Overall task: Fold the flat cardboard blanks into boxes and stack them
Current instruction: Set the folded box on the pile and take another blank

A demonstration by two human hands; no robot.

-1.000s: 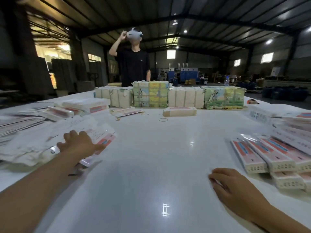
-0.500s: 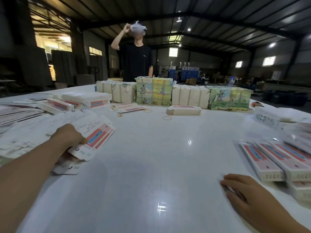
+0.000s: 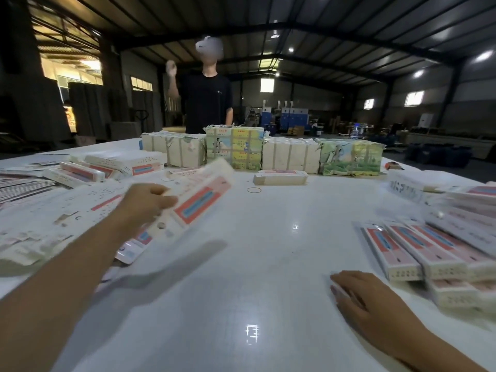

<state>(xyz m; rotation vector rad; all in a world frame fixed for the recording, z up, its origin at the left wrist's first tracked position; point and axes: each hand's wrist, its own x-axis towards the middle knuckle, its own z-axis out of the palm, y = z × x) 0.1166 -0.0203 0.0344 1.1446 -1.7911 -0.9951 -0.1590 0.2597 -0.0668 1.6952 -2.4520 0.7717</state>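
Note:
My left hand grips a flat white cardboard blank with a red and blue panel and holds it lifted off the table, tilted up to the right and blurred. Under and left of it spreads a loose pile of flat blanks. My right hand rests palm down on the white table, fingers together, holding nothing. Just right of that hand lie several folded boxes in rows, with red tops and dotted ends.
Bundled packs of blanks form a row across the far side, with one folded box and a rubber band in front. More folded boxes lie far left. A person in a black shirt stands behind the bundles.
My left hand has lifted the blank off the pile and swung it up and to the right. My right hand has stayed flat on the table. The person opposite lowered an arm.

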